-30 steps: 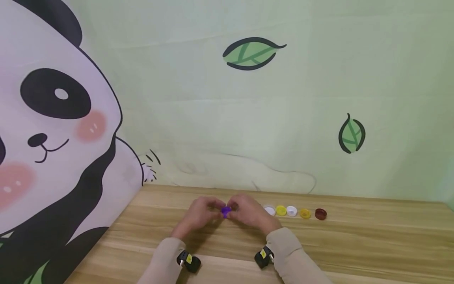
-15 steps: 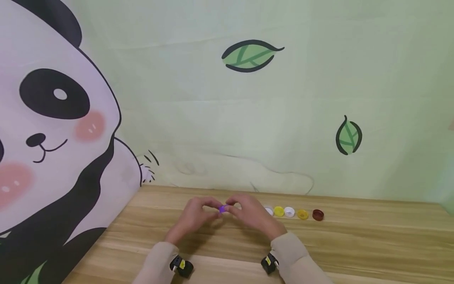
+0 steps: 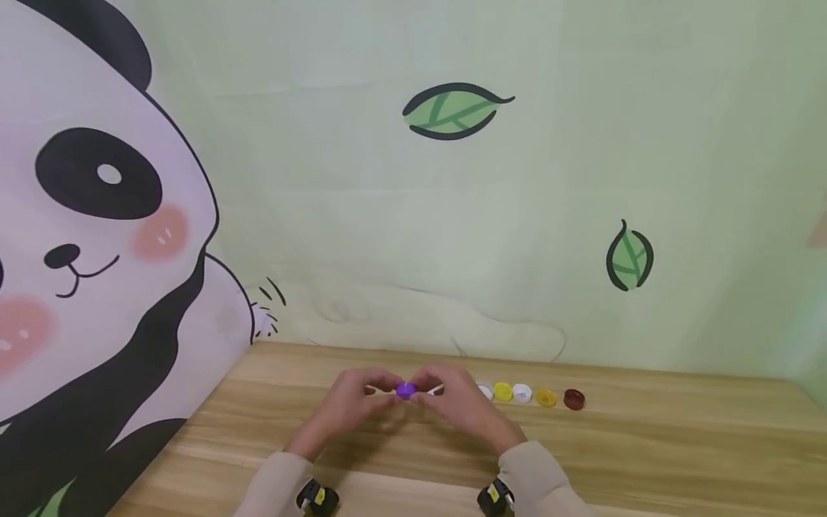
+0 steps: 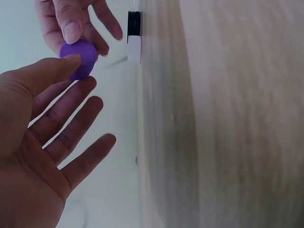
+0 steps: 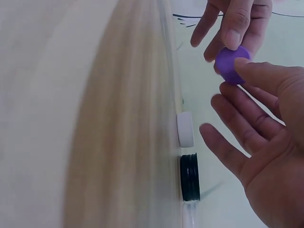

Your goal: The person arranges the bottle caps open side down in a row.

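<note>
Between the two hands is a small round purple cap [image 3: 406,390], one smooth side of it showing in both wrist views. My left hand [image 3: 352,402] pinches its left side with thumb and fingertips; the other fingers [image 4: 78,124] are spread and relaxed. From the opposite side my right hand [image 3: 455,398] pinches the same cap, thumb [image 5: 266,76] on its face. The cap is held above the table, apart from the other caps. Fingertips cover part of its rim, and its far side is hidden.
On the wooden table [image 3: 678,445], right of the hands, stand a yellow cap [image 3: 502,391], a white cap [image 3: 522,393], an amber cap [image 3: 545,398] and a dark red cap [image 3: 574,399]. The right wrist view adds a ridged dark cap [image 5: 190,177]. Behind hangs a panda-printed cloth [image 3: 336,215].
The purple cap has come up off the table area and turned between the fingers. The forearms have spread a little apart. The head view has shifted slightly; the row of caps stays put.
</note>
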Demonstrator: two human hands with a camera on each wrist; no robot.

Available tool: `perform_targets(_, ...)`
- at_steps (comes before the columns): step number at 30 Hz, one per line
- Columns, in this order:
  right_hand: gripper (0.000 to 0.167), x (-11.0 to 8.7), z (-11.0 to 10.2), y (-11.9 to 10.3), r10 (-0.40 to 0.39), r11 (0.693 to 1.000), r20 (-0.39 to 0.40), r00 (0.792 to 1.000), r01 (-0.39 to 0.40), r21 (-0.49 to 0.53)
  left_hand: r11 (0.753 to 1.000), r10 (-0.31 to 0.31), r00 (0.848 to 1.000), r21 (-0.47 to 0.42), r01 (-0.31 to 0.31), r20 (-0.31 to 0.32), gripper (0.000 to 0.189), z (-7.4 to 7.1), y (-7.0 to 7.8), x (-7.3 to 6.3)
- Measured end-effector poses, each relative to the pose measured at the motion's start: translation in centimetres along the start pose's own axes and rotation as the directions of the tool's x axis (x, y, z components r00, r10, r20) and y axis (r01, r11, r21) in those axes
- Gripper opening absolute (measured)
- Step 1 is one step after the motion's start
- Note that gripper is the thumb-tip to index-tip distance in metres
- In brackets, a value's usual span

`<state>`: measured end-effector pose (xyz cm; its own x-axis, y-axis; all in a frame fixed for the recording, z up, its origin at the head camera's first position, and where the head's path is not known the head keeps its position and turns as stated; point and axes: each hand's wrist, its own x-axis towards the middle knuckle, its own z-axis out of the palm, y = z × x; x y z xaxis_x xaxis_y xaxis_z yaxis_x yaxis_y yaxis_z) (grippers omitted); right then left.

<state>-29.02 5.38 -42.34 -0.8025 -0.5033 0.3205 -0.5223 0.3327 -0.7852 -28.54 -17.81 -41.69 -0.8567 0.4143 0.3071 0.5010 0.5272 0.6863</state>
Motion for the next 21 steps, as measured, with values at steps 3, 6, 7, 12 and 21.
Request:
perform_targets(3, 0.009, -0.34, 0.29, -0.02, 0.016, 0.999, -0.006, 1.0, -0.016, 0.03, 1.0, 0.002, 1.0, -0.029, -0.002, 0.009, 0.017, 0.03, 0.28, -0.34)
perform_targets(6, 0.012, -0.47, 0.5, -0.12, 0.036, 0.999, -0.026, 0.999, -0.035, 0.039, 0.999, 0.014, 1.0, -0.032, -0.014, -0.003, 0.02, -0.05, 0.57, -0.56)
perform_targets(7, 0.013, -0.42, 0.51, -0.16, 0.039, 0.998, -0.032, 0.999, -0.037, 0.047, 0.999, 0.019, 1.0, -0.031, -0.02, -0.004, 0.021, -0.12, 0.63, -0.52)
perform_targets(12, 0.014, -0.44, 0.73, -0.28, 0.063, 0.992, -0.037, 0.997, -0.059, 0.114, 0.998, 0.036, 0.999, -0.046, -0.035, 0.011, 0.028, -0.4, 0.72, -0.6)
perform_targets(21, 0.023, -0.5, 0.68, -0.35, 0.096, 0.971, -0.014, 0.995, -0.09, 0.223, 0.994, 0.104, 0.995, -0.022, -0.104, -0.004, 0.031, -0.43, 0.49, -0.62)
